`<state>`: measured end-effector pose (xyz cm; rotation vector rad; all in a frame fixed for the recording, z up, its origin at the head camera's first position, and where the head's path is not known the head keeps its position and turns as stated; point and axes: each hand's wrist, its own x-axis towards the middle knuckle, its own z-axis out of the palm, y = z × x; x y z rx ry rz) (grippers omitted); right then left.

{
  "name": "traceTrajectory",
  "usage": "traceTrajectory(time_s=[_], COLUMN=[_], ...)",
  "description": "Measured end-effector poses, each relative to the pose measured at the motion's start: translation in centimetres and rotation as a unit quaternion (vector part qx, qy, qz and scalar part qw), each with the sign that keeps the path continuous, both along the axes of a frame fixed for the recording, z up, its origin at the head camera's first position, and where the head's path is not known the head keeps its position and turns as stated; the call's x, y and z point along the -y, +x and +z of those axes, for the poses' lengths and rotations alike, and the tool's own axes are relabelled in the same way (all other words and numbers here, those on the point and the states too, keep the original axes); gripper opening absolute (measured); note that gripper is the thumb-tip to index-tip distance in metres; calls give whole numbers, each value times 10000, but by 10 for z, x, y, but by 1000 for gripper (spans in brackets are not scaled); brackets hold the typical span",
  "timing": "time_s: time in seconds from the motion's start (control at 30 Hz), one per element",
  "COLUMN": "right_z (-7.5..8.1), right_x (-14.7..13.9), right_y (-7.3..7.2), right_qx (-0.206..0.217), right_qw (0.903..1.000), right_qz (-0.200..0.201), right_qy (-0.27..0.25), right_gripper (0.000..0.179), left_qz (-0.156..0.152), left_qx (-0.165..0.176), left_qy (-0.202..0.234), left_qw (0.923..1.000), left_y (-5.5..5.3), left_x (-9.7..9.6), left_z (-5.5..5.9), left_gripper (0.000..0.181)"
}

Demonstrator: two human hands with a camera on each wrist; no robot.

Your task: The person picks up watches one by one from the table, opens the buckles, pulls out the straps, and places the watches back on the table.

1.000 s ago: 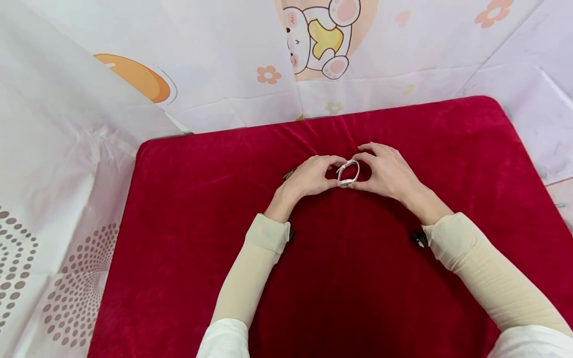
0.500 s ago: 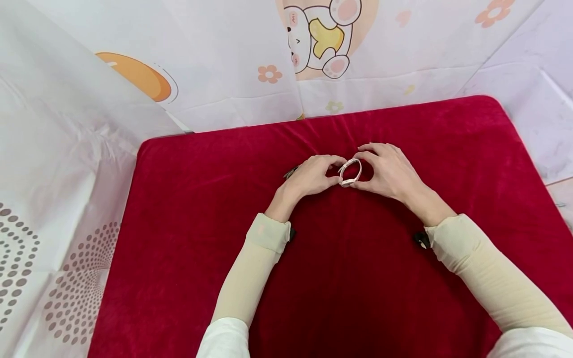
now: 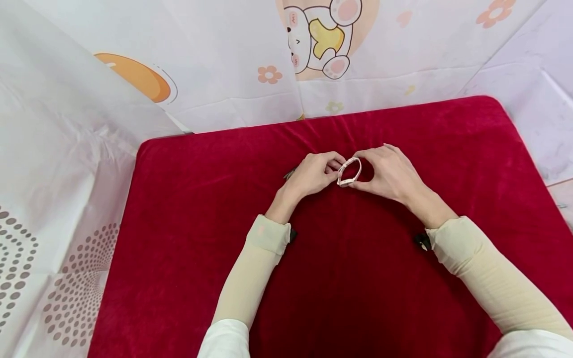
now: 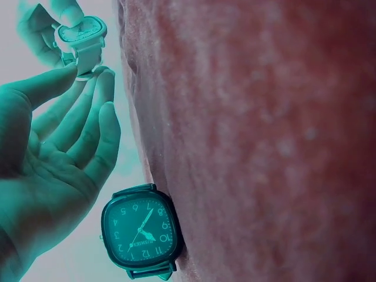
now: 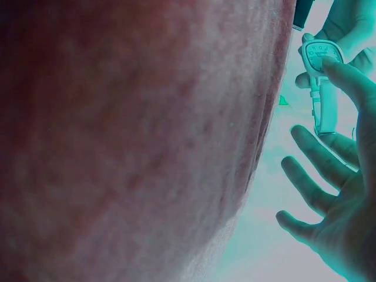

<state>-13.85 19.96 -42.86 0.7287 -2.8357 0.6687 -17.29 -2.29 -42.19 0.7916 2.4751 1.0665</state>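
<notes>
A pale wristwatch (image 3: 345, 183), its strap forming a loop, stands between both hands over the red cloth. My right hand (image 3: 393, 171) holds it, thumb on the dial (image 4: 88, 30) and index finger at the far end of the strap loop. In the right wrist view the other right fingers (image 5: 311, 188) spread apart. From the left, my left hand (image 3: 310, 174) pinches the strap (image 5: 328, 108) with thumb and fingertips near the buckle. A second, dark square-faced wristwatch (image 4: 141, 230) lies just beyond my left hand, mostly hidden by it in the head view.
Red velvet cloth (image 3: 197, 209) covers the table. White curtains with cartoon prints (image 3: 224, 54) hang close behind its far edge and along the left side. Dark wrist cameras (image 3: 422, 241) sit under the rolled sleeve cuffs.
My left thumb has moved up from the watch case towards the strap and closer to the index finger. The right hand keeps its hold, its other fingers shifting slightly.
</notes>
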Motion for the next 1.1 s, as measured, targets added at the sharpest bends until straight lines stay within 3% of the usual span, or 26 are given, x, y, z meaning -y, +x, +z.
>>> traceTrajectory(time_s=[0.17, 0.37, 0.67, 0.87, 0.97, 1.1], right_z=[2, 2, -2, -2, -2, -1], right_x=[0, 0, 0, -2, -2, -3], right_y=[1, 2, 1, 0, 0, -1], right_qx=[-40, 209, 829, 968, 890, 696], right_qw=[9999, 9992, 9924, 9886, 9869, 9868], right_qz=[-31, -260, 210, 392, 435, 196], right_qy=[-92, -209, -890, -1086, -1272, -1447], right_gripper=[62, 66, 70, 73, 66, 48], left_qz=[-38, 28, 280, 418, 457, 491], left_qx=[23, 110, 135, 147, 157, 249], left_qy=[153, 377, 693, 852, 839, 837], left_qw=[9999, 9992, 9971, 9954, 9953, 9950], left_y=[-1, -1, -1, -1, -2, -3], left_x=[0, 0, 1, 3, 4, 3], left_z=[-1, 1, -4, -1, -1, 1], left_gripper=[23, 26, 28, 25, 24, 24])
